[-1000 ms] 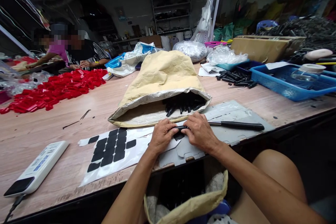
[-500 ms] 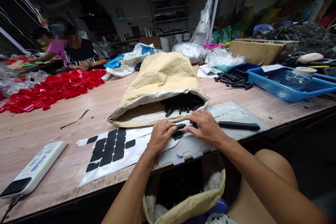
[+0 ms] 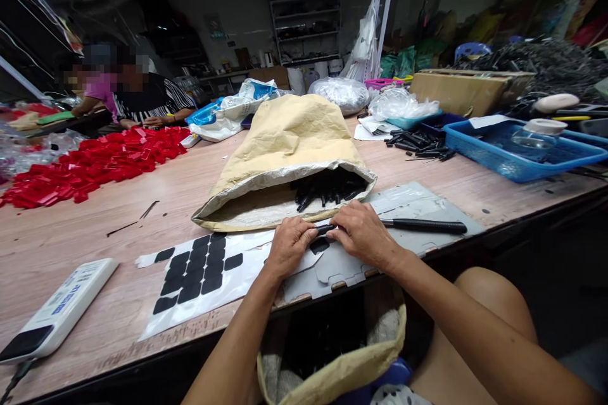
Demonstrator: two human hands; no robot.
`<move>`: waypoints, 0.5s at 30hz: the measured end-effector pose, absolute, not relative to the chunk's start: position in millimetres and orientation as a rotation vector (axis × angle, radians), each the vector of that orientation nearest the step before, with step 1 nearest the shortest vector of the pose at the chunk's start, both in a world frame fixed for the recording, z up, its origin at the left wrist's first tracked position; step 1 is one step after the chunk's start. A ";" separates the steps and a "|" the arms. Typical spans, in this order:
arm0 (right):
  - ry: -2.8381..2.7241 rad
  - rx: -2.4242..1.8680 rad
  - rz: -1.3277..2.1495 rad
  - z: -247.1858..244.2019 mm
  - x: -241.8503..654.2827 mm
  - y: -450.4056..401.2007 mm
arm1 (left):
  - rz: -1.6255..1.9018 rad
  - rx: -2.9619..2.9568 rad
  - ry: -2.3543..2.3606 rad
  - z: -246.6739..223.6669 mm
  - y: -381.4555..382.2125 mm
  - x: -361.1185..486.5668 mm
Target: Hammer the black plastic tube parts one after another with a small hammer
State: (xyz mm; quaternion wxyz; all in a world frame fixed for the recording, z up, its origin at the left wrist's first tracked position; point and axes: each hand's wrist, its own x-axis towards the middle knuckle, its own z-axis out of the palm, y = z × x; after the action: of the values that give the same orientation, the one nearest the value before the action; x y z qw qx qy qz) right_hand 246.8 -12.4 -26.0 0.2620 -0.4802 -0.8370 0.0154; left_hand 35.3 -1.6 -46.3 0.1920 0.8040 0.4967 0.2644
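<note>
A short black tube-like piece lies between my hands, just in front of the sack's mouth. The fingers of my left hand are closed on its left end. At the other end, my right hand pinches it, hiding part of it. A tool with a black handle and a metal shaft lies on the grey board, its far end hidden behind my right hand. Left of my hands is a white sheet of black rounded-square stickers. More black pieces fill part of the open tan sack.
A second tan sack hangs open below the table edge. Red parts are heaped at left, behind a white power bank. At right stand a blue basket and loose black pieces. Co-workers sit at the far left.
My right hand has moved slightly left, closer to my left hand, covering more of the black piece. The view has shifted a little.
</note>
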 end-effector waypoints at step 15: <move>-2.218 -1.247 0.168 -26.5 257.5 -6.9 | 0.697 2.284 1.417 -45.6 -1.1 37.0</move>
State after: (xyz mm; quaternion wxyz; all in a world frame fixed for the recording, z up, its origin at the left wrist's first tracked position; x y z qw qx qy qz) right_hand 257.5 -6.9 -26.5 0.2913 -0.4679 -0.8320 0.0631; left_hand 37.0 -1.1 -45.6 0.1813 0.8088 0.5020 0.2470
